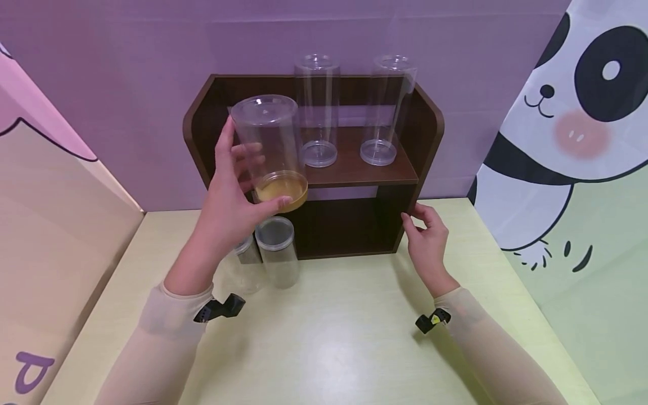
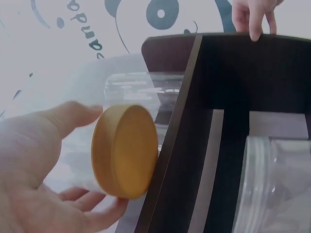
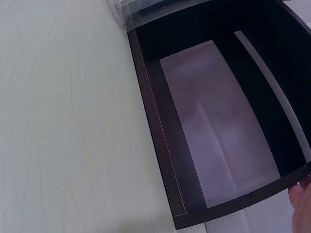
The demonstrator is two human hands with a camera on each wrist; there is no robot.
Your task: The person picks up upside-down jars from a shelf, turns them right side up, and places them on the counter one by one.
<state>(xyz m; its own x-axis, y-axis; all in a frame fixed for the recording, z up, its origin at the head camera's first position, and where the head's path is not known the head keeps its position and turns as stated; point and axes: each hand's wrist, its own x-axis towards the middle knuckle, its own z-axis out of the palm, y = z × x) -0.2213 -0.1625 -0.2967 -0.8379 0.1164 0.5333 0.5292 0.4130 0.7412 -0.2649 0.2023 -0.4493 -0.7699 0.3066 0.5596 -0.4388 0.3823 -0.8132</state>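
My left hand grips a clear plastic jar with a gold lid. The lid faces down and the jar tilts slightly, in front of the left part of a dark brown two-tier shelf rack. In the left wrist view, thumb and fingers spread round the jar just behind the lid. At the rack's right side panel, my right hand touches the edge with bent fingertips; part of it shows at the lower right of the right wrist view. Two tall clear jars stand on the upper tier.
Two more clear jars with clear-grey lids stand on the pale tabletop, before the rack's left front. A purple backdrop hangs behind. A panda-printed panel rises at the right, another printed panel at the left.
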